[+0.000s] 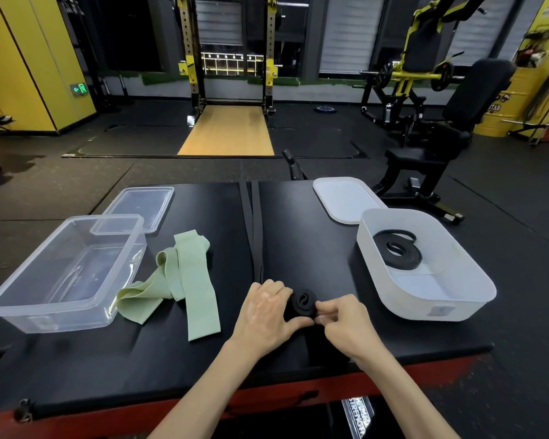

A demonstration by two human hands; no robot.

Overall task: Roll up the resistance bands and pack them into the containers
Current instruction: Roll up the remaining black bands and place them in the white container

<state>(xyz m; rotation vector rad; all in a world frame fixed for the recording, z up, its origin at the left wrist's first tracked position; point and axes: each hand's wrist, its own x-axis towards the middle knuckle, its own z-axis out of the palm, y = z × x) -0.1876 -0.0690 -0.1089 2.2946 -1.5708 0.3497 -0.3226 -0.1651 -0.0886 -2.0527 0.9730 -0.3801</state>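
A long black resistance band [255, 217] lies along the middle of the black padded table [140, 359], its near end wound into a small roll [302, 303]. My left hand [262, 315] grips the roll from the left. My right hand [343, 321] pinches its right edge with thumb and fingertips. A pale green band [184, 280] lies loose and crumpled to the left. A coiled black band [398, 248] rests inside the white container [457, 307] on the right. The clear container [26, 299] on the left holds nothing.
A clear lid [146, 204] lies behind the clear container and a white lid [343, 198] behind the white one. The table's red front edge [362, 384] is near me. Gym machines and a bench [438, 144] stand beyond the table.
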